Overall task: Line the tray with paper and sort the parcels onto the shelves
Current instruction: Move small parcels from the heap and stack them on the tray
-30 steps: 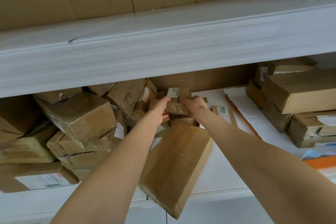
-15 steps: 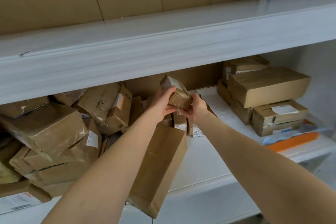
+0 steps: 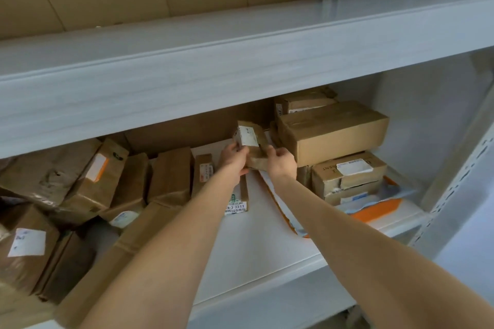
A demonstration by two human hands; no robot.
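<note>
Since the earlier frame, both hands have carried one small parcel [image 3: 251, 141] rightward, just beside the big box [image 3: 331, 131]. Now the left hand [image 3: 235, 157] and the right hand [image 3: 280, 164] each grip it with curled fingers, above the lower shelf [image 3: 267, 294] of two.

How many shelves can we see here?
2: an upper shelf across the top, and a lower shelf beneath it carrying the parcels. Others may lie outside the picture.
</note>
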